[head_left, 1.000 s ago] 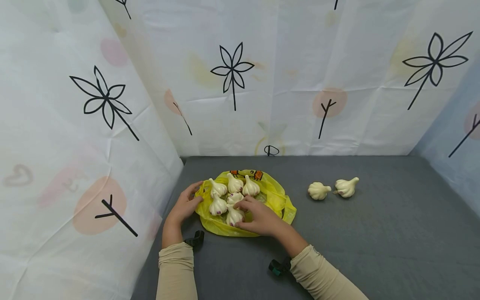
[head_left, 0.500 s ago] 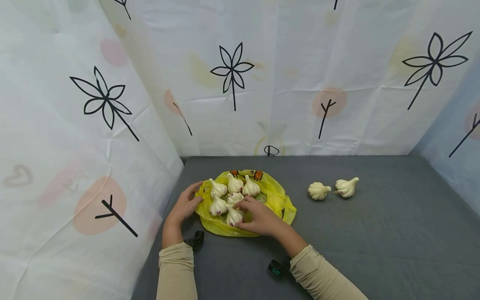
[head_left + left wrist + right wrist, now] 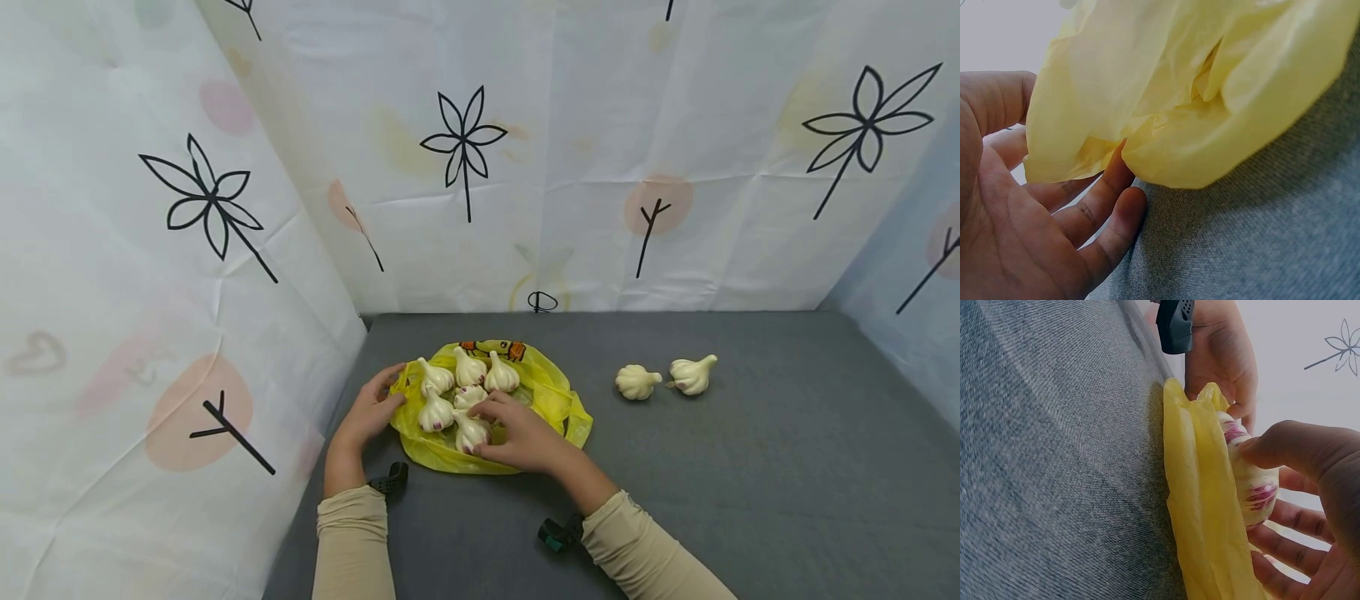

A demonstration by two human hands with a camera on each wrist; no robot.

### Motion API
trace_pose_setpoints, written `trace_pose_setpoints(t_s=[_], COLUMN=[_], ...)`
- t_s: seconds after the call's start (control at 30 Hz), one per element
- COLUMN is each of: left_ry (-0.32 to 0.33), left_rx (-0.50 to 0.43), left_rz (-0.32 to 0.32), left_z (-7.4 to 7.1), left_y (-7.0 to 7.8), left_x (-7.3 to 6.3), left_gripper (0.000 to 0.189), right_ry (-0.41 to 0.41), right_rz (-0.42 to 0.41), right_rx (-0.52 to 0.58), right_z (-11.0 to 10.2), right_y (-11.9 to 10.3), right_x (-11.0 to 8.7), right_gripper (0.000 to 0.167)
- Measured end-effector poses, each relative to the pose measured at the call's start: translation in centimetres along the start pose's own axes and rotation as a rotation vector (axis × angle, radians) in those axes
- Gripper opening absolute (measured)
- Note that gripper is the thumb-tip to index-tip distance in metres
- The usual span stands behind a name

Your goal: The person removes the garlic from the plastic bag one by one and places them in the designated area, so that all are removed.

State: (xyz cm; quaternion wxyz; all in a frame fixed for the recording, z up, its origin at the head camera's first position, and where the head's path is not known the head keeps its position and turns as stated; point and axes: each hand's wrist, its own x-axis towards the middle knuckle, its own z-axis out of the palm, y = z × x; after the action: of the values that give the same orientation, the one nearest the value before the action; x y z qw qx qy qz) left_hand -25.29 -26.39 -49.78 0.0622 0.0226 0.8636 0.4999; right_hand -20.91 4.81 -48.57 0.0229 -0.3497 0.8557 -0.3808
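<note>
A yellow plastic bag (image 3: 551, 392) lies spread on the grey table, with several garlic bulbs (image 3: 435, 412) grouped on it. At the bag's left edge, my left hand (image 3: 370, 408) holds the plastic between thumb and fingers; in the left wrist view, the thin yellow film (image 3: 1166, 94) hides some fingertips. My right hand (image 3: 522, 433) reaches over the bag's front and grips the nearest garlic bulb (image 3: 468, 433). The right wrist view shows the thumb on that purple-streaked bulb (image 3: 1259, 487) and the other fingers around its far side.
Two more garlic bulbs (image 3: 638, 382) lie close together on the grey table (image 3: 750, 467), right of the bag. White patterned cloth (image 3: 585, 100) hangs behind and on both sides. A dark wrist camera (image 3: 557, 535) sits by each forearm.
The front bulb in my right hand has shifted very slightly to the right. Both hands and the bag stay almost where they were.
</note>
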Motion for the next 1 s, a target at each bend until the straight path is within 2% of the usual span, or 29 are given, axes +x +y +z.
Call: trace_pose_setpoints(t_s=[0.3,0.47,0.7,1.0], left_ry=[-0.012,-0.010,-0.017,-0.021], left_rx=[-0.038,-0.022,0.003,-0.005], left_rz=[0.024,0.016,0.007,0.007], left_z=[-0.1,-0.2,-0.3,-0.2], left_y=[0.2,0.1,-0.1,-0.1], left_x=[-0.2,-0.1,0.1,0.0], left_gripper=[0.064,0.063,0.063,0.063], right_ry=[0.001,0.009,0.018,0.066], right_rz=[-0.002,-0.021,-0.001,-0.008], right_rx=[0.008,0.021,0.072,0.088], right_z=[-0.1,-0.5,-1.0,-1.9], right_y=[0.2,0.1,0.0,0.6], right_x=[-0.1,-0.2,-0.5,-1.1], right_gripper=[0.036,0.036,0.037,0.038])
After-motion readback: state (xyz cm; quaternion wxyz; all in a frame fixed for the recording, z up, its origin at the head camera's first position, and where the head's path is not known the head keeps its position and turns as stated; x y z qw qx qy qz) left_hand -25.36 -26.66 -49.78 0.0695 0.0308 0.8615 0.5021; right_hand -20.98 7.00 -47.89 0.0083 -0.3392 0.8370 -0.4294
